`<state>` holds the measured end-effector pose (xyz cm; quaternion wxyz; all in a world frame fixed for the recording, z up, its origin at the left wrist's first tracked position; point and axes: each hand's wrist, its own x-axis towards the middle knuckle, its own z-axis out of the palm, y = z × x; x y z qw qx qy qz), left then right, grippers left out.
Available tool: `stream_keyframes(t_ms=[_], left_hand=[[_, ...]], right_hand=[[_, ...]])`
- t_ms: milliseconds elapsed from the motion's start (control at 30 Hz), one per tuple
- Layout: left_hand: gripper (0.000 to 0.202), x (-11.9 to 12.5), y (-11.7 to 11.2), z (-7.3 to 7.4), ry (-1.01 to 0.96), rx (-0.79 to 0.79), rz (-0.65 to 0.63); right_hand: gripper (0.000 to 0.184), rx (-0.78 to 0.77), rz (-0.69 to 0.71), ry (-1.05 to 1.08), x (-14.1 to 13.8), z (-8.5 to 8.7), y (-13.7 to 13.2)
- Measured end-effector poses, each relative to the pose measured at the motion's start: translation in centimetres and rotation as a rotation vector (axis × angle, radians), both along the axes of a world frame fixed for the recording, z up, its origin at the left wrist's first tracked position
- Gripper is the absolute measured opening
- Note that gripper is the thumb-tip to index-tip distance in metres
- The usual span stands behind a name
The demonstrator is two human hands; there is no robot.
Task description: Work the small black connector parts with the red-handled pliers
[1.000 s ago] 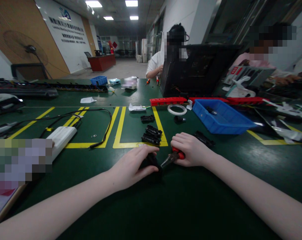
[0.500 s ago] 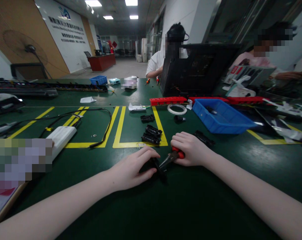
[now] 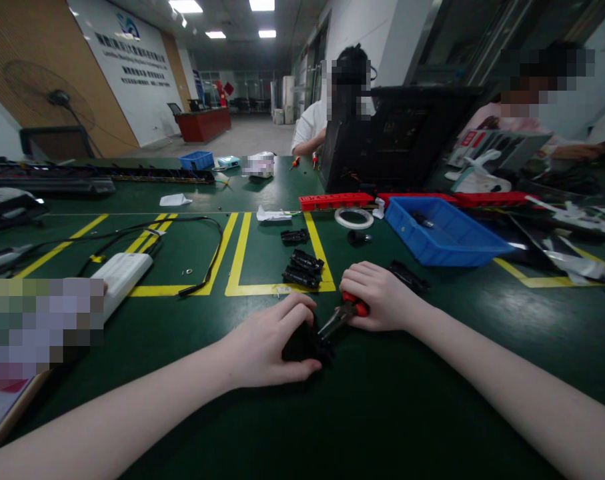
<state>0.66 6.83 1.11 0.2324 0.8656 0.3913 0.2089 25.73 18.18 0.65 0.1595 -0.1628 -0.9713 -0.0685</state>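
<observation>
My right hand (image 3: 375, 297) is closed round the red handles of a pair of pliers (image 3: 338, 321), whose jaws point down and left. The jaw tips meet a small black plastic part (image 3: 325, 348), low over the green table. My left hand (image 3: 275, 340) curves round that part from the left, fingers at its upper end and thumb at its lower end. Its exact contact is partly hidden in shadow. Just beyond the hands lie several similar black plastic parts (image 3: 303, 277), and another black part (image 3: 407, 276) rests behind my right wrist.
A blue tray (image 3: 452, 250) with dark pieces inside stands at the right, near a roll of white tape (image 3: 354, 218). Red strips (image 3: 337, 201) lie behind. At the left are a white box (image 3: 122, 280) and a black cable (image 3: 217, 257). Two people sit across the table.
My left thumb has moved down and away from the fingers, widening the hand around the black part. The pliers and my right hand have barely shifted, slightly left.
</observation>
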Motion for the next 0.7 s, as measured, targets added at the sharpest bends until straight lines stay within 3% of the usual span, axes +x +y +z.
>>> stream_keyframes(t_ms=[467,700], left_hand=[[0.024,0.14,0.24,0.00,0.106,0.092,0.056],[0.030,0.11,0.30,0.00,0.128,0.141,0.091]], right_hand=[[0.017,-0.010,0.035,0.014,0.00,0.11,-0.20],[0.018,-0.015,0.031,0.005,-0.03,0.07,-0.17]])
